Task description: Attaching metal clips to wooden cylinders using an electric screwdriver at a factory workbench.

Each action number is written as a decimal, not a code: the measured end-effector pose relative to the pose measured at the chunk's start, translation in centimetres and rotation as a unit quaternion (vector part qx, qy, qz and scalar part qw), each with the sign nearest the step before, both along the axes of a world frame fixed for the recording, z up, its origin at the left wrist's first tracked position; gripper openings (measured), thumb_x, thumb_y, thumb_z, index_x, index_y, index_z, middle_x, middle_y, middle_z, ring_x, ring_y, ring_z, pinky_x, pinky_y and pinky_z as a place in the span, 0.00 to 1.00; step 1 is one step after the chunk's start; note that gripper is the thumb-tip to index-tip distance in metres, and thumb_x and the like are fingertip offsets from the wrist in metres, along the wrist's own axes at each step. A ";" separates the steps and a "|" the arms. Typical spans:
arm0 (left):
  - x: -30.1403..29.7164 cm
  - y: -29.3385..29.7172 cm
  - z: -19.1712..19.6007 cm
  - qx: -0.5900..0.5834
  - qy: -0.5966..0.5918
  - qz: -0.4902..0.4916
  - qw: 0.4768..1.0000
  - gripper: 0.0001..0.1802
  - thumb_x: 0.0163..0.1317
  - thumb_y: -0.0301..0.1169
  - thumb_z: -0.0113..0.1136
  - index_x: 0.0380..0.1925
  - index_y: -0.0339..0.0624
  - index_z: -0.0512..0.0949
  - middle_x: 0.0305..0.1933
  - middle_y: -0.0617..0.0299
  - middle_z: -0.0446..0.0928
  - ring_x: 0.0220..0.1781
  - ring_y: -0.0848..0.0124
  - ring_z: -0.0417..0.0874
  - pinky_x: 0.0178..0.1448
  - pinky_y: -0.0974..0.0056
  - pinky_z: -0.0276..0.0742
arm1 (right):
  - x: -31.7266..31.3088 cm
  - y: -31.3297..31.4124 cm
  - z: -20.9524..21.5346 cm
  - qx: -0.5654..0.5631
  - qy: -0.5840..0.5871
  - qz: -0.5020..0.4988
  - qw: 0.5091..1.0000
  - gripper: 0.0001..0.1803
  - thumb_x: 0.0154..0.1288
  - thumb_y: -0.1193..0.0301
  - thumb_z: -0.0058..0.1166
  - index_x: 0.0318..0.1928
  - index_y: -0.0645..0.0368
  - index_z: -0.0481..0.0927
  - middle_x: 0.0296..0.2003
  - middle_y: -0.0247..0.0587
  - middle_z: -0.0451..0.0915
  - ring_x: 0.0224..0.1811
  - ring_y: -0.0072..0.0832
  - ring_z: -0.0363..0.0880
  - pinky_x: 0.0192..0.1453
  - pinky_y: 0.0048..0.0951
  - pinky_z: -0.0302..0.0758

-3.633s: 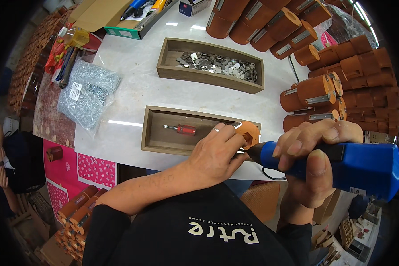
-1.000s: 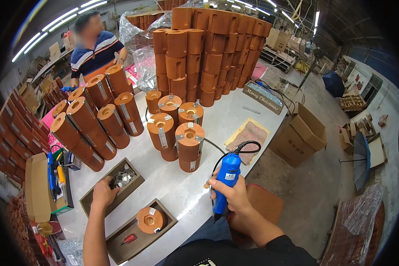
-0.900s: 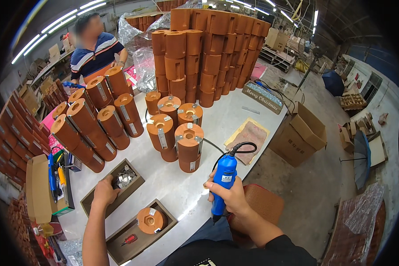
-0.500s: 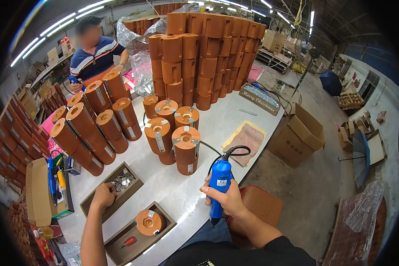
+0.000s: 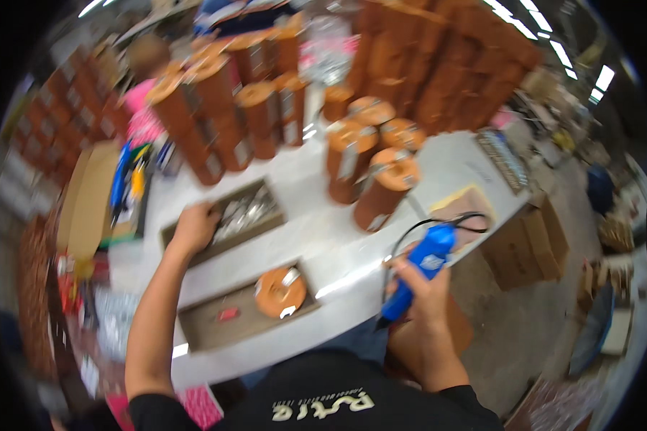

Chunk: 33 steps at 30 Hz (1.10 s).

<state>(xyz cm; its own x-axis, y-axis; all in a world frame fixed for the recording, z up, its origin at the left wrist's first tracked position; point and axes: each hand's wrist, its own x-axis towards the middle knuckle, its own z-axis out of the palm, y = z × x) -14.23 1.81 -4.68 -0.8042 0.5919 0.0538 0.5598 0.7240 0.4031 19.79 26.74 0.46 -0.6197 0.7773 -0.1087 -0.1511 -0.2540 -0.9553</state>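
My right hand (image 5: 428, 286) is wrapped around a blue electric screwdriver (image 5: 414, 276), which tilts with its dark tip down to the left. A black cord (image 5: 402, 233) loops from its upper end. Over the left part of a shallow tray (image 5: 226, 248), my left hand (image 5: 195, 226) has curled fingers beside a heap of small silvery metal pieces (image 5: 248, 215). Its fingertips are hidden and blurred. Nearer to me, a second tray (image 5: 248, 327) holds an orange-brown round block (image 5: 280, 292) with metal pieces on it and a small red object (image 5: 228, 314).
Brown cylinders (image 5: 381, 190) with metal fittings stand beyond the trays, more (image 5: 208, 108) at the back left. A tall stack (image 5: 438, 72) rises behind. An open box (image 5: 86, 197) with tools is left; a cloth (image 5: 467, 208) and cardboard box (image 5: 528, 244) are right.
The view has tilted and swung, so the table's things appear shifted and blurred. My right hand still grips the screwdriver, and my left hand stays at the tray of metal pieces.
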 end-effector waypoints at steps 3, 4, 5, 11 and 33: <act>0.6 -0.6 0.3 -0.022 -0.028 -0.004 0.999 0.12 0.57 0.35 0.62 0.38 0.42 0.84 0.38 0.46 0.82 0.45 0.48 0.83 0.51 0.49 0.77 | 0.1 -0.2 0.6 0.006 0.003 0.011 1.000 0.19 0.57 0.78 0.65 0.47 0.63 0.72 0.32 0.41 0.79 0.22 0.26 0.79 0.24 0.24 0.77; 1.2 -0.2 1.2 -0.070 -0.013 0.008 0.997 0.13 0.57 0.37 0.63 0.39 0.44 0.84 0.39 0.47 0.83 0.46 0.50 0.83 0.52 0.50 0.77 | -0.5 -0.8 1.2 0.025 0.027 -0.014 0.999 0.18 0.57 0.78 0.63 0.47 0.63 0.72 0.32 0.42 0.79 0.22 0.26 0.79 0.24 0.24 0.78; 1.6 -0.3 1.6 -0.075 -0.013 0.010 0.997 0.14 0.58 0.38 0.64 0.40 0.45 0.84 0.41 0.48 0.83 0.48 0.50 0.83 0.53 0.50 0.77 | -0.4 -0.6 1.0 0.022 0.024 -0.006 0.999 0.18 0.58 0.78 0.63 0.47 0.63 0.72 0.32 0.42 0.78 0.22 0.26 0.79 0.23 0.24 0.78; 2.0 -4.5 2.8 0.015 0.081 0.073 0.994 0.12 0.59 0.37 0.63 0.36 0.41 0.83 0.37 0.49 0.82 0.41 0.51 0.82 0.47 0.52 0.77 | -0.6 -0.2 0.2 0.050 0.027 -0.003 0.998 0.18 0.62 0.74 0.59 0.50 0.63 0.69 0.33 0.46 0.78 0.19 0.29 0.76 0.23 0.26 0.74; 9.4 -28.4 -4.4 -0.213 0.224 0.299 0.903 0.09 0.54 0.29 0.55 0.21 0.34 0.79 0.33 0.41 0.76 0.39 0.46 0.78 0.46 0.46 0.74 | -2.8 -0.3 0.9 0.041 0.004 0.040 0.998 0.18 0.56 0.77 0.66 0.45 0.62 0.73 0.31 0.41 0.79 0.23 0.27 0.79 0.26 0.26 0.78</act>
<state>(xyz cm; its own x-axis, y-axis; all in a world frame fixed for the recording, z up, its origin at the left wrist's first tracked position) -4.87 -26.60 -9.05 -0.9410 0.1033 0.3223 0.0561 0.9867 -0.1524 17.01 26.44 1.41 -0.6808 0.7313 -0.0412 -0.1420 -0.1870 -0.9721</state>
